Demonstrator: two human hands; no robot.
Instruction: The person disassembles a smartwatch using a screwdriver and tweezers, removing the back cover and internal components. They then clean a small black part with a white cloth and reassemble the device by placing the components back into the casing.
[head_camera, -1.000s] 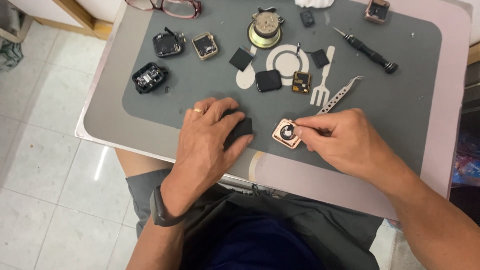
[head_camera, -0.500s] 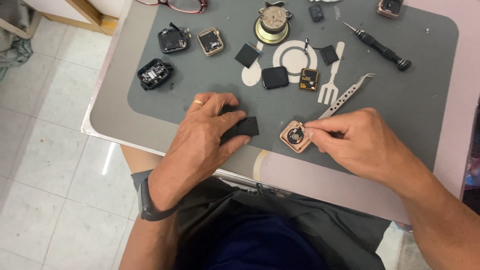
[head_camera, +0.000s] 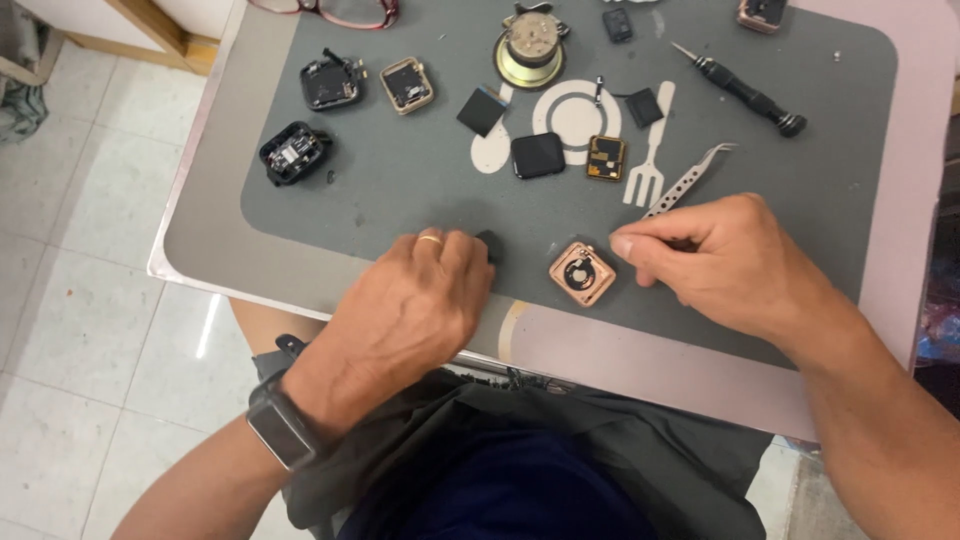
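- Since 0.5 s ago, the right hand (head_camera: 725, 262) has pulled back a little from the rose-gold watch case (head_camera: 582, 272). Before, its fingertips sat on the case edge. Now they are just beside it, at 3 o'clock from it, with a small gap.
- That hand is curled narrow, thumb and first finger pinched close. I cannot tell if a tiny part is between them.
- The left hand (head_camera: 415, 310) has slid over too. Earlier a black square piece showed under its fingers. Now only a dark tip (head_camera: 489, 245) sticks out at the fingertips, so the hand lies flat on top of it, most likely to keep it from sliding.
- The case lies flat and face up on the grey mat (head_camera: 400, 190), between the 2 hands, with its round inside part showing. That keeps it easy to see and reach.
- Metal tweezers (head_camera: 688, 180) lie at 12 o'clock from the right hand, close enough to grab.
- A black screwdriver (head_camera: 745, 92) rests at 1 o'clock, far up the mat.
- Other watch bodies (head_camera: 330, 82) and small black squares (head_camera: 538, 155) are spread at 11 and 12 o'clock, apart from each other, so nothing gets mixed up on the counter (head_camera: 640, 350).
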